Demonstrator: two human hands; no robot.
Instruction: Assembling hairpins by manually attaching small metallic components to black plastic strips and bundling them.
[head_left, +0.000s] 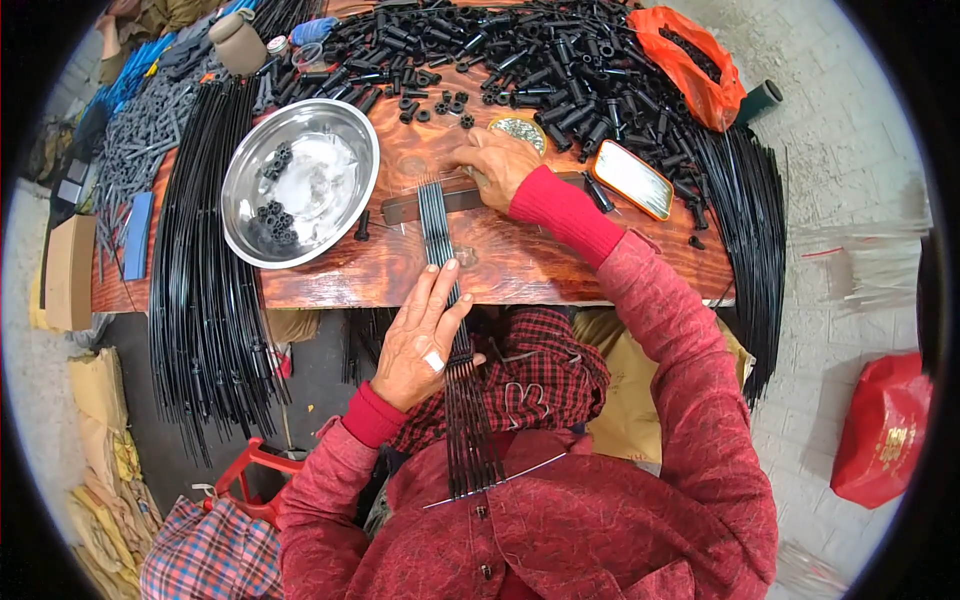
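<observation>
Spreading across the middle: a reddish wooden table, its near edge running just above the lap. Crowding the far side, a heap of short black tubes, kept within the right hand's reach. Draping off the left end and again off the right end, long bundles of black rods, probably hanging so that their length stays off the working surface. Sitting left of centre, a shallow steel bowl, holding a few small black rings and lying beside the work. Lying right of the right hand, an orange-rimmed oval mirror; beyond it, an orange bag.

Reaching from the table over the near edge down to the lap, a flat row of thin black rods, kept side by side. Resting palm down with fingers spread on that row at the table edge, the left hand, seemingly pinning it flat. Pressing on a dark flat bar crossing the row's far end, the right hand, fingers curled; whether pinching anything, impossible to tell.

Leaving bare wood only in a strip between bowl, bar and mirror.
</observation>
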